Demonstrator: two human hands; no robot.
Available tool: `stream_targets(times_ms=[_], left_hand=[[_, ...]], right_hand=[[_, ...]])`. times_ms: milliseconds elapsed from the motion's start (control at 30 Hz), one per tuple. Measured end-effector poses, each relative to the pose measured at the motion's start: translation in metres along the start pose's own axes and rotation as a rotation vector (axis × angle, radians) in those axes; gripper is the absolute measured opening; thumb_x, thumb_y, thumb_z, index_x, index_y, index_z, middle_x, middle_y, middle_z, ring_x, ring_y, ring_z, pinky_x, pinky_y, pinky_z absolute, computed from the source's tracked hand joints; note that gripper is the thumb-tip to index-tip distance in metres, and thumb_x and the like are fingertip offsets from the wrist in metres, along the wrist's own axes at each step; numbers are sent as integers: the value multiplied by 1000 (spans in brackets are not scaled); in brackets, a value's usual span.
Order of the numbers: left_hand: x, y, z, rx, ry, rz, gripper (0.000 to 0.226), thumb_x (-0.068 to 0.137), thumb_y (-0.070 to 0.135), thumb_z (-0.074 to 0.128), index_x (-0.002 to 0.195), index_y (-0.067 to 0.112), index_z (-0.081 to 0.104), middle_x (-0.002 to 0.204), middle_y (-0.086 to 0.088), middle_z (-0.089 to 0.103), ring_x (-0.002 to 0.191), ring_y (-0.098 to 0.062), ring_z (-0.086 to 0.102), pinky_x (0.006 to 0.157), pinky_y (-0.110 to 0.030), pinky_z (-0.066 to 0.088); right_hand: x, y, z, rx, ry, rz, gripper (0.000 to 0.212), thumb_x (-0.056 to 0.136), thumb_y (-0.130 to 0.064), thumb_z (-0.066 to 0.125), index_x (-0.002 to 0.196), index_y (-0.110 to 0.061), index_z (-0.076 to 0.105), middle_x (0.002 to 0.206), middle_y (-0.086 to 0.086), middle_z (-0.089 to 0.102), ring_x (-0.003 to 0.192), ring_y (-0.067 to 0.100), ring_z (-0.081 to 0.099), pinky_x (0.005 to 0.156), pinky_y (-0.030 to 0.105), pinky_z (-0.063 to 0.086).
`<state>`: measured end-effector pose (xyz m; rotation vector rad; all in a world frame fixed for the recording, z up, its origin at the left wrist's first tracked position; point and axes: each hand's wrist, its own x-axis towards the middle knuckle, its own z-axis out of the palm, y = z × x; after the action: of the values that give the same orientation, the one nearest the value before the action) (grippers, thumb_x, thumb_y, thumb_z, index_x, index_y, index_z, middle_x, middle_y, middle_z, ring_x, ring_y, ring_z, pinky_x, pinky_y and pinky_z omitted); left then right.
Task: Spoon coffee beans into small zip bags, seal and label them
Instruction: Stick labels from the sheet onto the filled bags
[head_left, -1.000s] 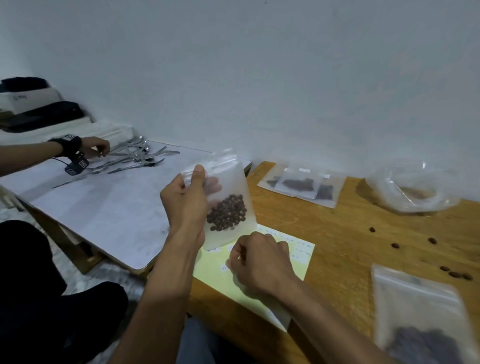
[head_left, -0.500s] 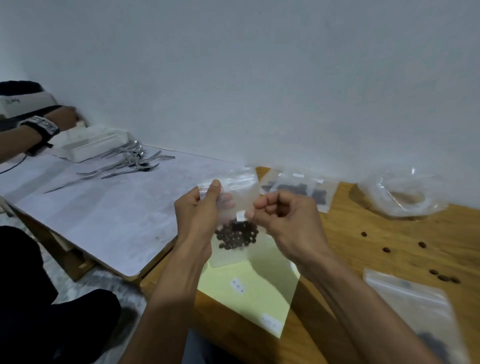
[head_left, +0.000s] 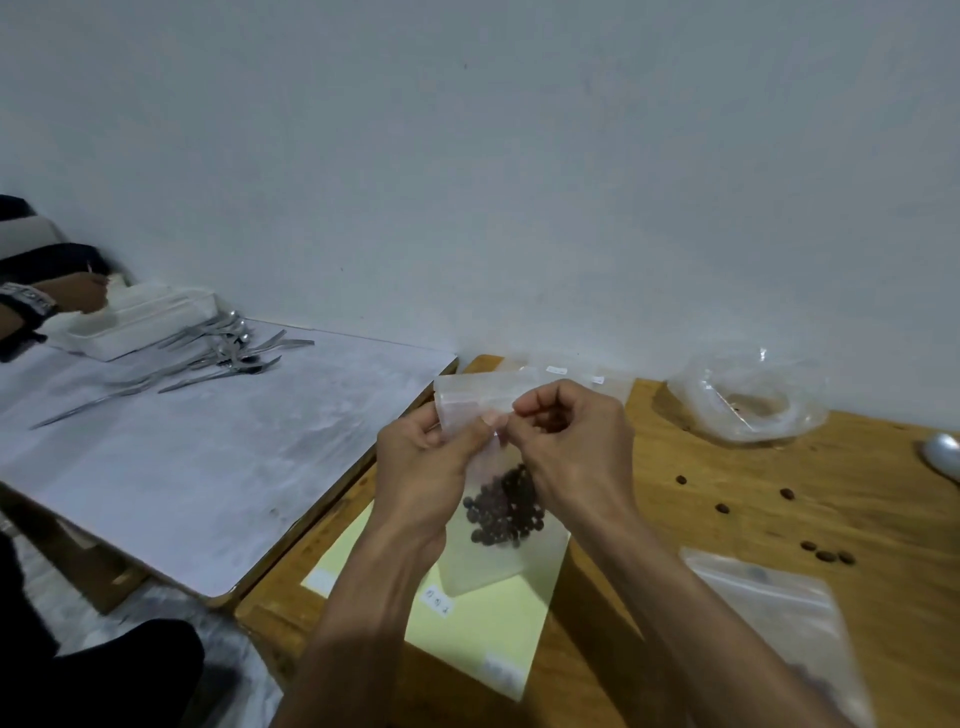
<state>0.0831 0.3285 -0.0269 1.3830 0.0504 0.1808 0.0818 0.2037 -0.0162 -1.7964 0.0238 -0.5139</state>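
I hold a small frosted zip bag (head_left: 506, 564) upright above the wooden table (head_left: 779, 519); dark coffee beans (head_left: 506, 514) sit in its lower half. My left hand (head_left: 426, 462) grips the bag's left upper part, thumb on its face. My right hand (head_left: 569, 441) pinches at the bag's face beside that thumb; a small white label seems to be under the fingertips, mostly hidden. Under the bag lies a pale yellow label sheet (head_left: 488, 629) with a few white labels left on it.
A clear plastic bag of beans (head_left: 748, 402) sits at the back right, loose beans (head_left: 787, 493) scattered near it. Another zip bag (head_left: 774, 618) lies at the front right. Filled bags (head_left: 571, 371) lie by the wall. Left: white table (head_left: 182, 457), cutlery (head_left: 218, 358), another person's hand (head_left: 78, 291).
My right hand left the label sheet, rose to the bag and now pinches at its face next to my left thumb. The bag has tilted and sunk a little. The other person's hand moved to the white tray.
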Motion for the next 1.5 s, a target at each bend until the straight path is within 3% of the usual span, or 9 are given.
stream_targets(times_ms=[300,467,567,667,833,933,1033,1267,1500], left_hand=[[3,-3,-6,36,96,45,23,82,-1,78,103,8,74,89,-9,80,82,-28,78,75,-41,62],[27,-1,-9,-4,165,22,19,80,-3,79,93,10,74,83,-6,80,72,-21,77,62,-30,60],[46,5,-3,34,112,3,25,78,0,82,100,8,73,92,-11,80,79,-23,77,67,-30,62],[64,5,5,162,21,-33,51,74,12,88,117,14,60,101,-10,75,83,-21,74,59,-26,58],[100,-8,26,470,-180,-3,64,67,19,94,122,18,62,119,-2,65,98,-14,66,70,-21,56],[128,-16,44,610,-199,63,63,77,18,87,133,15,60,129,1,61,102,-10,57,68,-10,44],[154,-23,59,731,-207,85,65,80,20,86,138,11,58,138,-4,61,107,-12,54,83,-18,44],[184,-51,71,978,-245,91,67,83,29,83,141,9,55,142,-10,59,124,-24,59,102,-33,49],[179,-58,75,1056,-238,189,56,93,34,70,143,13,54,149,-7,53,133,-24,53,105,-34,44]], right_hand=[[2,11,-1,-53,18,91,29,68,-37,90,80,-28,66,94,-10,64,86,8,59,72,27,52],[0,26,-4,-75,-129,79,18,84,-27,79,92,-33,64,99,-13,63,90,7,61,79,30,58],[7,34,-11,8,-244,103,17,89,-18,74,101,-29,67,97,-8,65,89,11,65,73,28,60],[30,44,-12,126,-125,161,19,85,-14,78,98,-27,71,95,-4,68,88,17,68,66,23,57],[88,61,-9,173,132,287,20,81,-15,83,92,-26,71,101,1,70,94,22,69,81,46,62],[115,67,-7,-39,102,266,36,85,-22,79,119,-21,69,115,-4,66,105,18,62,94,40,57],[137,77,-2,-198,55,239,48,88,-23,76,134,-16,62,134,3,62,117,23,59,102,39,53],[164,110,11,-426,-43,268,54,86,-36,75,135,-21,60,138,7,60,122,29,57,99,47,53],[154,113,9,-718,-74,186,49,93,-46,58,139,-29,55,141,5,41,132,27,34,105,46,32]])
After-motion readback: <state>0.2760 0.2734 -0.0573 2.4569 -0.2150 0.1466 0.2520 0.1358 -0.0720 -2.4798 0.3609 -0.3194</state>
